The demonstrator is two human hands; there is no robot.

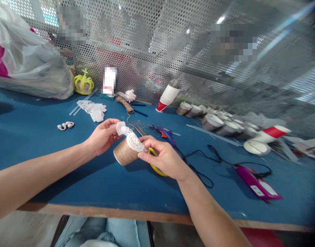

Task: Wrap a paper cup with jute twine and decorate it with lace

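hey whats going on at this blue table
A person is handling a twine-wrapped cup with white lace across its upper end. The left hand pinches one end of the lace; the right hand grips by the cup's other side. A blue glue gun lies beyond on the table.

The left hand [104, 135] pinched the loose end of a white lace strip [135, 142], which ran onto a tilted, twine-wrapped cup [124, 153]. The right hand [161, 156] gripped the cup's lace-covered end. Yellow-handled scissors [161, 171] lay partly hidden by that hand on the blue table [90, 185]. Beyond sat a glue gun [164, 133] and stacked paper cups [168, 96], leaning, near a perforated metal screen [144, 65].
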